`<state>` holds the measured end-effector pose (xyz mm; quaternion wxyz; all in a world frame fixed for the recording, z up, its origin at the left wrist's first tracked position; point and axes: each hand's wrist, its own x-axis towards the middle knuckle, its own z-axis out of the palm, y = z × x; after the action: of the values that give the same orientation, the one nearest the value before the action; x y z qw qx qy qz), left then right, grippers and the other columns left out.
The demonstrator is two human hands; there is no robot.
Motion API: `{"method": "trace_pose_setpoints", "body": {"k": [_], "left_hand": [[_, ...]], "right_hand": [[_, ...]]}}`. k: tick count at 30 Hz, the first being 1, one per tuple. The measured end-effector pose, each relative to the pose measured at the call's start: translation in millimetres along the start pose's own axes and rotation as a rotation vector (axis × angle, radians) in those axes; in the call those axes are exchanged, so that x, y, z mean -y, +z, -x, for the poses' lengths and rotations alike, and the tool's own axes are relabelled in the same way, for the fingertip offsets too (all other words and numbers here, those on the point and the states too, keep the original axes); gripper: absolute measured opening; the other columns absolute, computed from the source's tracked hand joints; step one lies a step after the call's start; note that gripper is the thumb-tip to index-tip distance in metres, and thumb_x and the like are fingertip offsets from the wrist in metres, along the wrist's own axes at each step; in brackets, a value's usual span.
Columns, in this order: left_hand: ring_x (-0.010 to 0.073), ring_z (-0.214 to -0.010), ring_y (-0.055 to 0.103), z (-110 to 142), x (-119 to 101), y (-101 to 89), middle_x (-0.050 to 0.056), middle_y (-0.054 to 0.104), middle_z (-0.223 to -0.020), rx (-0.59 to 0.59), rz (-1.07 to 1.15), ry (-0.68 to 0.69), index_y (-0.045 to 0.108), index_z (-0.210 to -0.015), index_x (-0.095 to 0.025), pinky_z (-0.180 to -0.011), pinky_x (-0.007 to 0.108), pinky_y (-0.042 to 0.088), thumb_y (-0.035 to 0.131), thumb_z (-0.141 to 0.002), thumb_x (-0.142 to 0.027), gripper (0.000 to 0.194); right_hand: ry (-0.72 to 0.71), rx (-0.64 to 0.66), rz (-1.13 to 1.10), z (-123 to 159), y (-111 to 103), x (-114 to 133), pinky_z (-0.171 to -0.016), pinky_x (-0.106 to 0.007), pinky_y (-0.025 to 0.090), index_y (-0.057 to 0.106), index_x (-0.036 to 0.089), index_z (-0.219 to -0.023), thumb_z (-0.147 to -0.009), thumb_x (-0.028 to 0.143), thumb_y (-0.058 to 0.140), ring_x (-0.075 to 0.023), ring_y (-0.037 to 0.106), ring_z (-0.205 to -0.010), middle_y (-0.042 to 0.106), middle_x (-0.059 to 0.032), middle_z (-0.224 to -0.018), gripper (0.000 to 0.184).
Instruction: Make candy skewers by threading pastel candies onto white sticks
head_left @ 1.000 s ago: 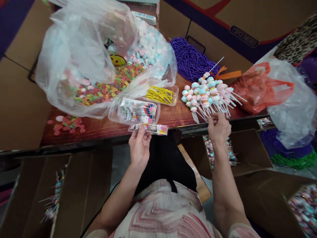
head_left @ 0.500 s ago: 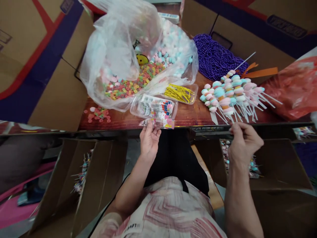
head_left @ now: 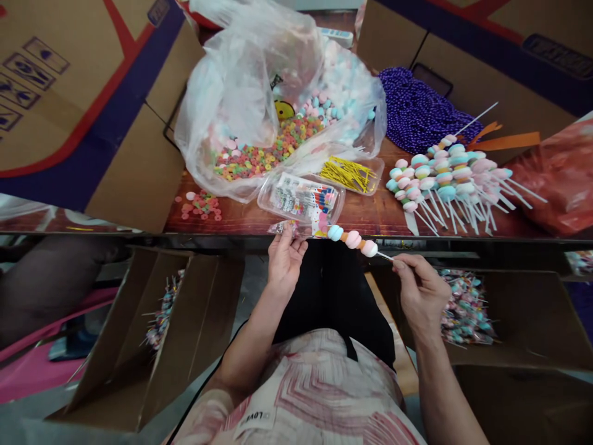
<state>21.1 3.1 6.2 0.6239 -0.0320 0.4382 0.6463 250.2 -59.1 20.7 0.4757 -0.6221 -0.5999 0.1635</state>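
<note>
My left hand point(head_left: 286, 258) is closed on the end of a small clear printed candy bag point(head_left: 281, 227) at the table's front edge. Between the fingertips of my right hand point(head_left: 422, 287) is the white stick of a candy skewer point(head_left: 353, 239), threaded with pink, blue and orange sweets. The skewer's candy tip points left, at the bag's right end; whether it is inside cannot be made out. Behind the bag lies a clear tray point(head_left: 265, 201) of printed bags. A pile of candy skewers point(head_left: 447, 176) rests on the table to the right.
Yellow twist ties point(head_left: 348, 174) fill another tray. A big plastic bag point(head_left: 222, 93) holds loose sweets, with red rings point(head_left: 201, 205) beside it. Purple beaded strings point(head_left: 412, 111) lie behind the skewers. Cartons point(head_left: 134, 136) flank the table; open boxes point(head_left: 185, 309) with packed candy stand below.
My right hand has moved left from the skewer pile's front edge, with a candy skewer now clearly in its fingers. My left hand still holds the bag. The view has shifted slightly.
</note>
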Motion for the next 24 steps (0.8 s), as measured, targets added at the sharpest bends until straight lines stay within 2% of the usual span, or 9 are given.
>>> {"method": "trace_pose_setpoints", "body": {"k": [5, 9, 12, 16, 20, 24], "left_hand": [[0.0106, -0.066, 0.068, -5, 0, -4.8, -0.003, 0.067, -0.07, 0.043, -0.083, 0.04, 0.063, -0.08, -0.019, -0.067, 0.023, 0.046, 0.088, -0.068, -0.034, 0.031], [0.0139, -0.065, 0.069, -9, -3, -5.6, -0.003, 0.067, -0.069, 0.082, -0.139, 0.09, 0.062, -0.078, -0.019, -0.061, 0.024, 0.046, 0.092, -0.059, -0.038, 0.04], [0.0134, -0.061, 0.069, -10, -5, -6.4, -0.003, 0.066, -0.066, 0.107, -0.178, 0.15, 0.062, -0.077, -0.019, -0.058, 0.023, 0.046, 0.093, -0.054, -0.042, 0.045], [0.0138, -0.062, 0.07, -11, -2, -8.5, -0.003, 0.067, -0.067, 0.053, -0.172, 0.231, 0.061, -0.078, -0.019, -0.057, 0.022, 0.046, 0.092, -0.054, -0.045, 0.048], [0.0144, -0.064, 0.071, -11, 4, -10.7, -0.004, 0.066, -0.067, -0.023, -0.154, 0.266, 0.06, -0.08, -0.019, -0.058, 0.022, 0.046, 0.089, -0.06, -0.045, 0.044], [0.0131, -0.063, 0.071, -10, 5, -11.6, -0.003, 0.068, -0.071, -0.03, -0.147, 0.285, 0.061, -0.083, -0.019, -0.057, 0.021, 0.046, 0.088, -0.063, -0.044, 0.042]], "right_hand": [[-0.08, 0.038, 0.085, -2, -6, -2, -0.07, -0.034, 0.048, 0.071, 0.024, -0.085, -0.093, 0.027, 0.061, -0.0185, 0.063, -0.072, 0.068, -0.0012, -0.076, 0.013], [-0.108, 0.08, 0.095, -2, -9, -1, -0.071, -0.034, 0.048, 0.071, 0.025, -0.085, -0.092, 0.026, 0.062, -0.0185, 0.063, -0.072, 0.069, -0.0009, -0.076, 0.012], [-0.109, 0.109, 0.072, -1, -8, 0, -0.071, -0.033, 0.048, 0.07, 0.024, -0.086, -0.092, 0.025, 0.063, -0.0179, 0.064, -0.073, 0.07, -0.0007, -0.078, 0.01], [-0.117, 0.106, 0.074, 4, -3, 0, -0.071, -0.033, 0.048, 0.07, 0.024, -0.087, -0.092, 0.024, 0.063, -0.0174, 0.064, -0.073, 0.069, -0.0002, -0.078, 0.009], [-0.145, 0.086, 0.098, 9, 2, 3, -0.07, -0.034, 0.048, 0.07, 0.024, -0.087, -0.092, 0.024, 0.062, -0.0183, 0.064, -0.072, 0.07, -0.0009, -0.078, 0.01], [-0.221, 0.046, 0.144, 14, 3, 7, -0.073, -0.036, 0.049, 0.07, 0.025, -0.087, -0.091, 0.019, 0.063, -0.0182, 0.065, -0.071, 0.071, -0.0005, -0.077, 0.009]]}}
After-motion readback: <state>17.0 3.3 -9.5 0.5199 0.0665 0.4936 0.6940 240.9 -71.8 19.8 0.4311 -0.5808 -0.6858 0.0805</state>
